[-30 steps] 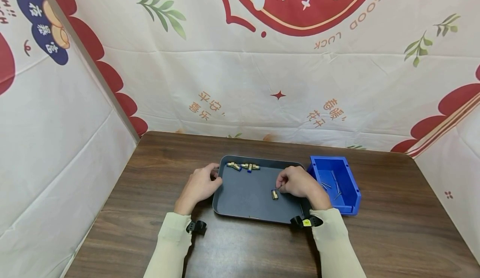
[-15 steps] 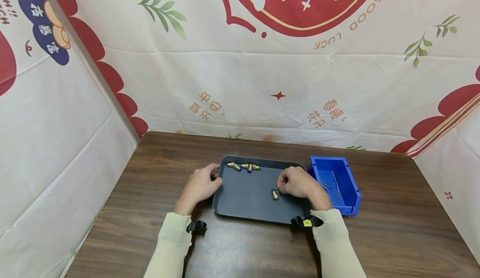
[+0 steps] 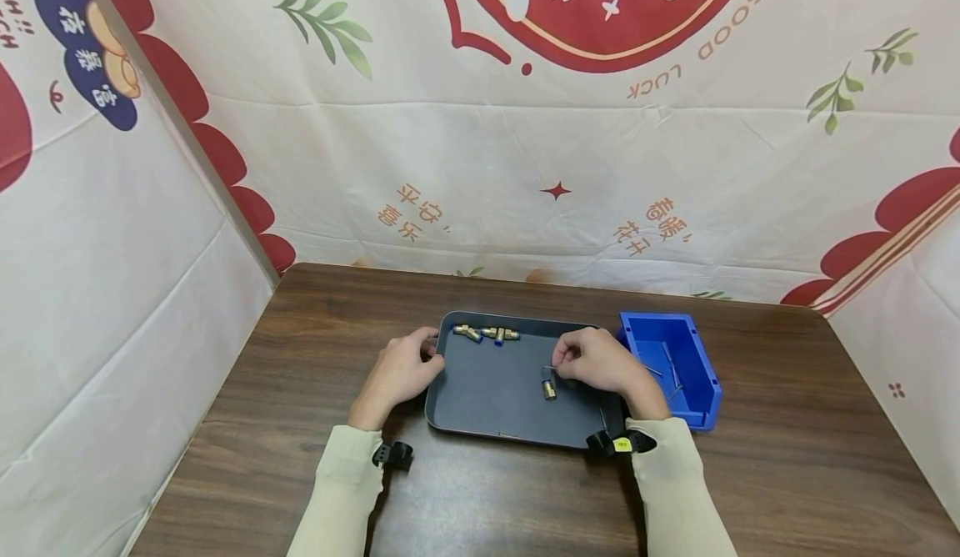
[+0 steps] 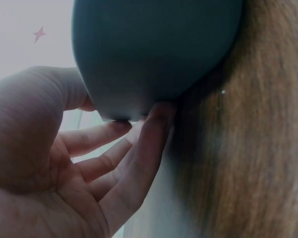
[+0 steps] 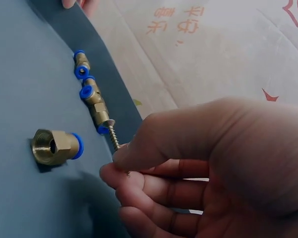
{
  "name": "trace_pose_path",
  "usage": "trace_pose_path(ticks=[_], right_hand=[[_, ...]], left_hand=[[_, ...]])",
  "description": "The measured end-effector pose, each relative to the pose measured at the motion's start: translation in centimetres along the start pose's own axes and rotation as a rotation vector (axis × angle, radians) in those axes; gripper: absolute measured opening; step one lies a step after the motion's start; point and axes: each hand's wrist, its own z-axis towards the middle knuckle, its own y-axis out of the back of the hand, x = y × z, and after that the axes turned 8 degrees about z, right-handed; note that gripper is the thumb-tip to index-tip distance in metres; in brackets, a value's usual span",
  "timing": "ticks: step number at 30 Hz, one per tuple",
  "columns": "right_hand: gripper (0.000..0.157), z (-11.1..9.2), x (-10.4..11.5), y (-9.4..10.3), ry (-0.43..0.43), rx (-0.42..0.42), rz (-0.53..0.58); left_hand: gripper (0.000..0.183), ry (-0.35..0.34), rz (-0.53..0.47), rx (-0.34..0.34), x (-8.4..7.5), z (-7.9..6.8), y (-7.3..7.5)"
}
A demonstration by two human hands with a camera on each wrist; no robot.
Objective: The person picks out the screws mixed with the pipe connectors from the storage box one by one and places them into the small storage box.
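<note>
A screw (image 5: 113, 135) points out from between the thumb and fingertips of my right hand (image 3: 592, 363), which pinches it over the right part of the dark grey tray (image 3: 480, 394). Close below those fingers, a brass push-in fitting (image 5: 57, 148) with a blue collar lies on the tray floor. Two more brass fittings, a Y-shaped one (image 3: 468, 333) and a T-shaped one (image 3: 500, 335), lie along the far wall. At the tray's left edge my left hand (image 3: 399, 371) grips the rim, its fingers against the outer wall; part of its thumb side is hidden behind the tray.
Right of the tray stands a blue plastic bin (image 3: 697, 421) with several loose screws (image 3: 672, 365) inside, partly behind my right forearm. Both rest on a brown wooden table (image 3: 480, 490). Printed white cloth (image 3: 480, 157) hangs behind the table and at both sides.
My right hand has shifted slightly away from the brass fitting, and the screw in its pinch now shows apart from the fitting. My left hand and the tray have stayed still.
</note>
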Motion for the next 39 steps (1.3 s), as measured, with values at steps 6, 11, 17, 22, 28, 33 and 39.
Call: trace_pose_path(ticks=[6,11,17,22,28,33,39], right_hand=[[0.003,-0.4,0.4,0.5,0.023,-0.016,0.054],[0.005,-0.9,0.6,1.3,0.033,-0.035,0.072],[0.006,-1.8,0.7,2.5,0.017,-0.063,0.097],[0.005,-2.8,0.7,3.7,0.009,-0.105,0.117],[0.007,-4.5,0.6,5.5,-0.024,-0.167,0.147],[0.009,-6.0,-0.3,7.0,-0.031,-0.23,0.135],[0.015,-8.0,-2.2,8.7,-0.085,-0.31,0.105]], left_hand=[[0.048,0.006,-0.001,0.002,0.0,0.0,0.0],[0.048,0.005,0.001,0.001,-0.1,0.0,0.1],[0.048,0.003,-0.003,0.001,0.0,-0.1,0.0],[0.048,0.004,-0.004,0.003,0.0,-0.1,-0.1],[0.048,0.004,-0.004,0.003,0.0,0.0,-0.1],[0.048,0.003,-0.003,0.001,0.0,0.0,-0.1],[0.048,0.002,-0.007,0.004,-0.1,-0.1,0.0]])
